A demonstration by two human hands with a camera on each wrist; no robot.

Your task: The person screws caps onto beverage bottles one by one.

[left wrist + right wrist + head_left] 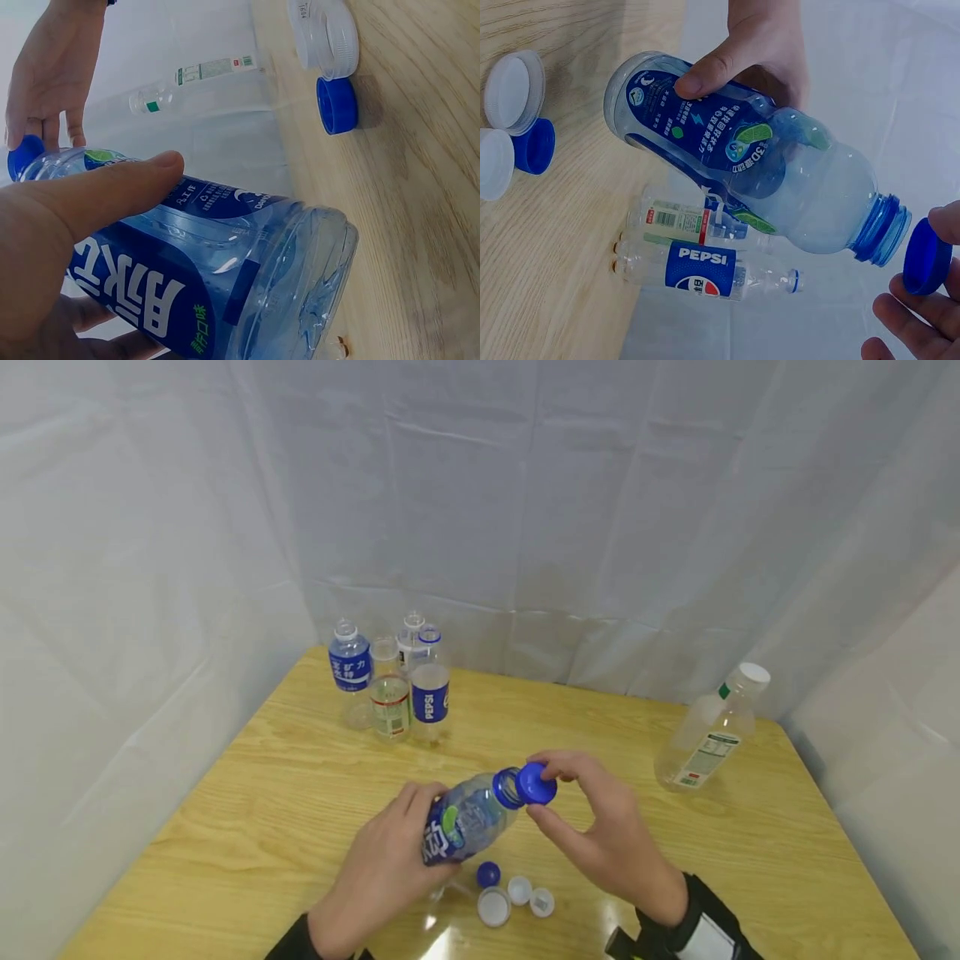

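Note:
My left hand [393, 852] grips a clear plastic bottle [476, 814] with a blue label, tilted so its neck points up to the right above the table. Between thumb and fingers, my right hand [607, 827] pinches a blue bottle cap [536, 783]. In the right wrist view the cap [928, 257] is off the bottle's threaded mouth [885, 231], with a small gap between them. On the table below lie a dark blue cap [488, 874], a larger whitish cap [493, 907] and two small white caps [520, 890].
At the back left, several uncapped bottles stand close together, among them a Pepsi bottle [431, 697] and a blue-labelled bottle [350, 664]. A large clear bottle [705, 735] with a white cap stands at the right. White sheeting [480, 510] hangs around the wooden table [247, 827].

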